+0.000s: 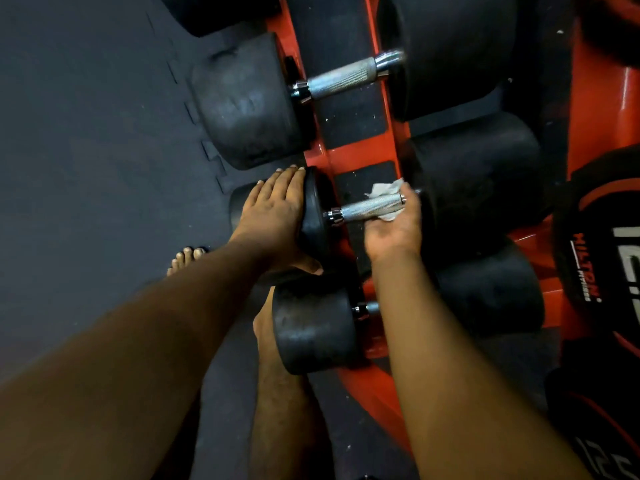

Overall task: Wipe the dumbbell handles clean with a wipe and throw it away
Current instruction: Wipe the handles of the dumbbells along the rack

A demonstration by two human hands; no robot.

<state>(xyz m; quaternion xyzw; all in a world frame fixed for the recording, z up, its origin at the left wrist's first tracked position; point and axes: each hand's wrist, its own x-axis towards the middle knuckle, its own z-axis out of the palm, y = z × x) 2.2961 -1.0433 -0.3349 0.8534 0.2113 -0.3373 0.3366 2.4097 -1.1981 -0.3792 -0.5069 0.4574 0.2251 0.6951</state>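
Dark rubber floor mats [86, 133] lie beside a red rack [349, 154]. The left hand [273, 216] presses flat on the dumbbell [478, 188]; the right hand [394, 226] seemingly curls the wipe [384, 190] around its handle [370, 207].

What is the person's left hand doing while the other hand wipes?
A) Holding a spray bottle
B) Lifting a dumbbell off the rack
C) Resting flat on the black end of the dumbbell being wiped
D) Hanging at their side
C: the left hand lies with straight fingers on the dumbbell's black weight end, while the right hand holds the wipe round the handle.
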